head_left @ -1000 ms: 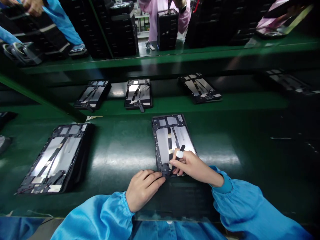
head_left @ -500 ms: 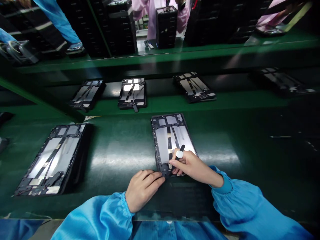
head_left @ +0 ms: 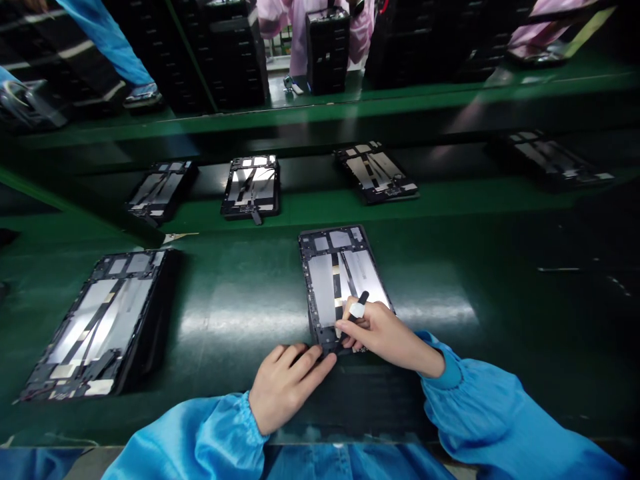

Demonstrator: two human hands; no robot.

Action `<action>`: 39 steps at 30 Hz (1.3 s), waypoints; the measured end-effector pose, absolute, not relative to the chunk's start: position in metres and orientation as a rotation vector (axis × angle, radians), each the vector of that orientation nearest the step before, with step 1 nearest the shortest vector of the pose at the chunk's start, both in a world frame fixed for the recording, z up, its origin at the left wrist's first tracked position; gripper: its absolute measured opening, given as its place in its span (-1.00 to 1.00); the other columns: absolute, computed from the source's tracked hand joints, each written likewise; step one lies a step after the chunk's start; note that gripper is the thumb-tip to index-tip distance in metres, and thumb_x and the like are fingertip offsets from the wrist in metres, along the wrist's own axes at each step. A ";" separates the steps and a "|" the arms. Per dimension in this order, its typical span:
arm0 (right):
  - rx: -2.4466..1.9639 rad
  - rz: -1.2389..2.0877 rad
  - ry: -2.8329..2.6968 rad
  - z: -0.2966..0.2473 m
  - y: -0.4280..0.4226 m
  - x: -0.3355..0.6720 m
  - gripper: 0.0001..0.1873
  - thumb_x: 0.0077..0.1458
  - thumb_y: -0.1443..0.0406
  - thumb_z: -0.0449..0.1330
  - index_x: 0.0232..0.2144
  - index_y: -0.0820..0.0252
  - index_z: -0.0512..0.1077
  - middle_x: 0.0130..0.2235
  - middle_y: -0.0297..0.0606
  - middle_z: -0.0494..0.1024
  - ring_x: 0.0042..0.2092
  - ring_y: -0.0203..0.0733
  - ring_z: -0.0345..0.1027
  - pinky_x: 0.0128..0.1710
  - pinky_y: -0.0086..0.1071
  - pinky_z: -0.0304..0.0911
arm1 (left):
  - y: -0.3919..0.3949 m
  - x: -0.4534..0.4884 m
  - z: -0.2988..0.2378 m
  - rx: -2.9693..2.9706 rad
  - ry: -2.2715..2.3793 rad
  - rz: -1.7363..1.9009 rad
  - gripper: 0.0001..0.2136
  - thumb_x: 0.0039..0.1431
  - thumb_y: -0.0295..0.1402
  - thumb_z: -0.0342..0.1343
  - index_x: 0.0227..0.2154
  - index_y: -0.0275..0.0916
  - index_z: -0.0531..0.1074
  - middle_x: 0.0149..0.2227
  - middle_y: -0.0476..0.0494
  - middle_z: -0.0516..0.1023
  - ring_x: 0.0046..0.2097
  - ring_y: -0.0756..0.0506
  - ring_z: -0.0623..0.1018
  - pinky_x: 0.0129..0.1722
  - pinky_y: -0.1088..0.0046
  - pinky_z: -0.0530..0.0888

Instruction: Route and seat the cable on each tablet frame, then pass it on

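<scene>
Under my hands lies a dark tablet frame (head_left: 340,280) with silver panels and black strips inside, on a green conveyor belt (head_left: 240,313). My right hand (head_left: 385,337) grips a black pen-shaped tool (head_left: 361,298), its lower end at the frame's near end, and a white ring or finger cot (head_left: 357,310) sits on one finger. My left hand (head_left: 290,387) has its fingertips against the frame's near corner. A second tablet frame (head_left: 95,327) lies on the belt to my left, out of reach of both hands.
Several more tablet frames, such as one (head_left: 250,188), lie on a farther green belt. Tall stacks of black frames (head_left: 325,50) stand beyond it. A co-worker's pink sleeve (head_left: 363,33) and another person's blue sleeve (head_left: 105,33) show at the top.
My left fingers have swung slightly, now pointing more up and to the right along the frame's near corner. The whole view has drifted a little, and the right hand stays in place on the tool.
</scene>
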State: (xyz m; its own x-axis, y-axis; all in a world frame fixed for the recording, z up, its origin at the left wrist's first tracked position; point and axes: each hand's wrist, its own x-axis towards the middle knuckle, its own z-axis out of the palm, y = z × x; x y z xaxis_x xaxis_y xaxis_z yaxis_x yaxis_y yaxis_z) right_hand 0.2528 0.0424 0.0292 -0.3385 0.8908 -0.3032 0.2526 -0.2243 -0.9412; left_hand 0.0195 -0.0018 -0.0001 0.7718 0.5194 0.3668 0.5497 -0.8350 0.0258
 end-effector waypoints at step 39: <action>-1.490 1.178 -1.798 0.029 0.026 0.275 -0.75 0.26 0.21 0.09 -0.46 0.14 0.36 -0.54 -0.39 0.44 -0.55 -0.26 0.33 -0.54 -0.41 0.15 | 0.000 0.042 -0.003 -2.946 -1.073 -0.374 -0.62 0.33 -0.40 0.00 0.18 -0.05 0.31 0.00 -0.24 0.44 -0.16 -0.17 0.47 -0.23 0.27 0.47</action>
